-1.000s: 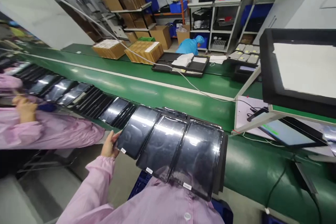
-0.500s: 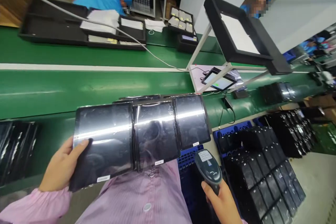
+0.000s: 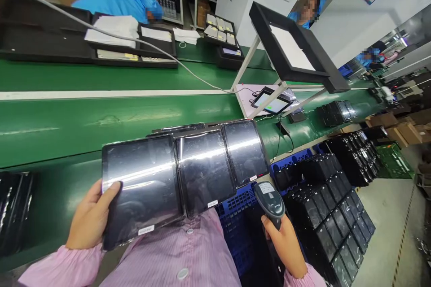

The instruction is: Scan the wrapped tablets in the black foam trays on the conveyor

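My left hand (image 3: 89, 219) grips the left edge of a fanned row of black tablets (image 3: 188, 170), thumb on the nearest screen. The tablets rest against my chest and the near edge of the green conveyor (image 3: 101, 116). Each has a small white label at its lower edge. My right hand (image 3: 286, 249) is wrapped round the handle of a grey barcode scanner (image 3: 269, 199), whose head sits just below the rightmost tablet's label.
Blue crates (image 3: 336, 206) full of upright black tablets stand at my lower right. A tilted black-framed panel on a white stand (image 3: 292, 49) overhangs a lit tablet (image 3: 272, 104). Black trays with papers (image 3: 128, 38) lie beyond the belt. Other people in blue sit farther back.
My view swung right from the left side of the line. The right hand with the scanner came into view and rose slightly towards the rightmost tablet. My left hand keeps its grip.
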Demonstrator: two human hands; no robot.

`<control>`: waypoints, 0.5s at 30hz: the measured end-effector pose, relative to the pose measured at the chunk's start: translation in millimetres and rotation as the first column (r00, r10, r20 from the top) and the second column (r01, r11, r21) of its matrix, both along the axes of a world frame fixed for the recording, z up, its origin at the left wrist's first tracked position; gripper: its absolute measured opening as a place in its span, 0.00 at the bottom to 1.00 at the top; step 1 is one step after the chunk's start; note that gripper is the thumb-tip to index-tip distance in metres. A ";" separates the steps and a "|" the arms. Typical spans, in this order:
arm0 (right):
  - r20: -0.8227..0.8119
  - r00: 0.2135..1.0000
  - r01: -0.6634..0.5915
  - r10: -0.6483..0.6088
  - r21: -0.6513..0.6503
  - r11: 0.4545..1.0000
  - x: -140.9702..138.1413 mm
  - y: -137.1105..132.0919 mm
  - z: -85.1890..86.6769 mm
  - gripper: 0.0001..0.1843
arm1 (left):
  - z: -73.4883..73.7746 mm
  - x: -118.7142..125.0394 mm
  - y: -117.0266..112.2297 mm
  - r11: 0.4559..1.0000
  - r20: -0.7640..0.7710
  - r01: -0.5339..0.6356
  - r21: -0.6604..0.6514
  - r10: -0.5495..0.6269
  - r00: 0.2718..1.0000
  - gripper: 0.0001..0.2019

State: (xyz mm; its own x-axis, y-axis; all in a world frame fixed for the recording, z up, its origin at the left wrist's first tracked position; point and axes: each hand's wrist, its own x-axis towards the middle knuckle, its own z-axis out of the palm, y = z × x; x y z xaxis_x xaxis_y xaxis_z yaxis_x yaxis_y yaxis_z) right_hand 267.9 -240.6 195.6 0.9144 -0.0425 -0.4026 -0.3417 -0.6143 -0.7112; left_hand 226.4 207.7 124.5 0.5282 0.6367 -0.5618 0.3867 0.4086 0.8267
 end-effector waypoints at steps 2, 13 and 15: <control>-0.012 1.000 -0.006 0.006 0.007 1.000 -2.1 -1.3 -1.8 0.22 | -1.8 -0.7 0.6 1.000 0.013 0.006 0.000 -0.006 1.000 0.46; -0.030 0.999 0.018 -0.019 -0.042 0.999 0.4 1.0 6.0 0.22 | -1.0 -0.3 -0.7 1.000 0.010 0.007 -0.012 -0.007 1.000 0.47; -0.023 1.000 -0.001 -0.001 -0.053 0.999 -0.1 2.0 5.8 0.22 | -4.5 -2.0 1.1 1.000 0.034 0.019 -0.023 -0.018 0.999 0.45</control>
State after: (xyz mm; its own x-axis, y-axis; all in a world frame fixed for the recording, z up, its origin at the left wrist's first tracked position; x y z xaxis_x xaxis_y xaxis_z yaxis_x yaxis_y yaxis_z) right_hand 267.8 -238.6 201.4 0.9048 -0.0644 -0.4208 -0.3577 -0.6511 -0.6694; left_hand 224.4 208.8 120.0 0.5586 0.6135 -0.5582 0.3664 0.4213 0.8296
